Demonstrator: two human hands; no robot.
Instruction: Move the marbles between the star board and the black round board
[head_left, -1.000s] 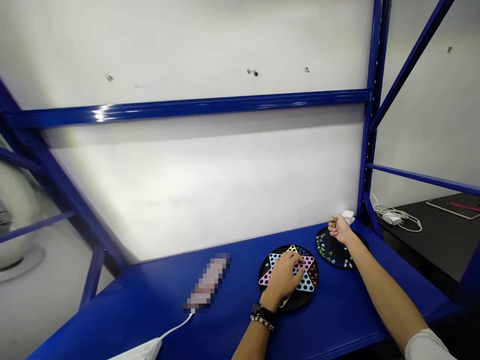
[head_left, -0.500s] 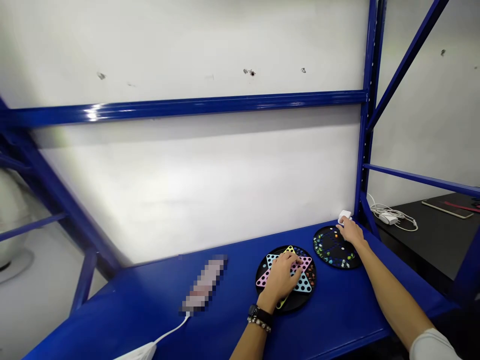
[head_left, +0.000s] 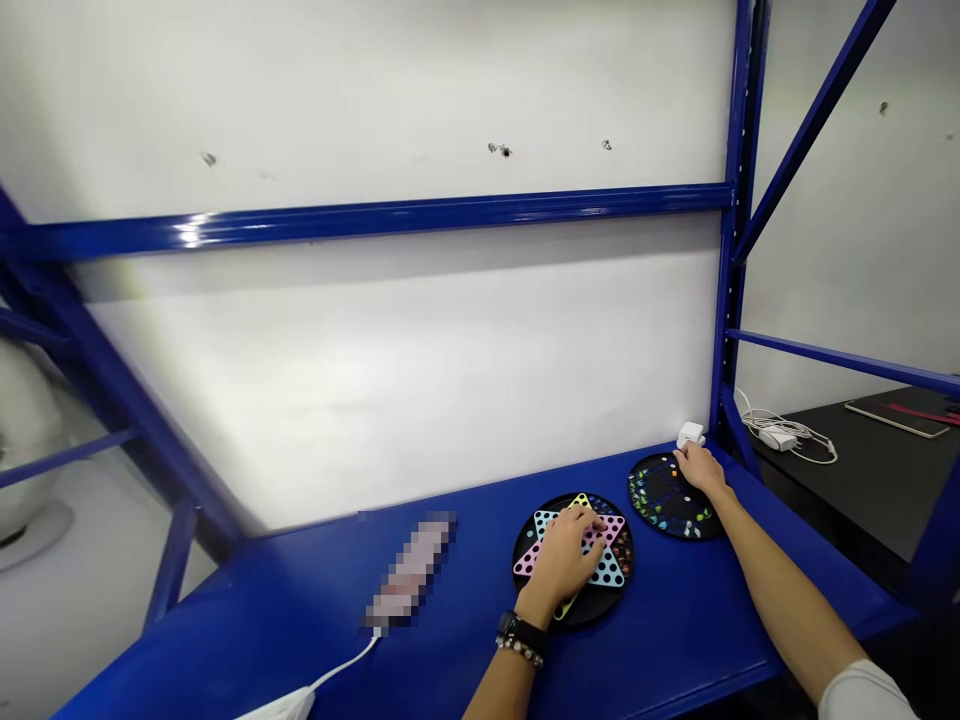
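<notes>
A round black board with a pastel star of holes [head_left: 611, 575] lies on the blue shelf [head_left: 450, 640]. My left hand [head_left: 564, 562], with a watch and bead bracelet at the wrist, rests on the board, fingers bent and gathered near the star's centre. What the fingertips pinch is hidden. Right of it sits a second round black tray [head_left: 660, 500] with several coloured marbles around its rim. My right hand [head_left: 697, 467] is down on that tray's far edge. Its fingers are curled, and anything inside them is hidden.
A small white block [head_left: 690, 434] sits behind the tray by the blue upright post [head_left: 724, 330]. A blurred flat object [head_left: 409, 580] and a white cable [head_left: 337, 665] lie to the left. A black table [head_left: 862, 480] with a white charger [head_left: 780, 437] stands to the right.
My right hand, raised with small pieces in its fingers a second ago, has dropped onto the marble tray's far edge. My left hand has stayed on the star board.
</notes>
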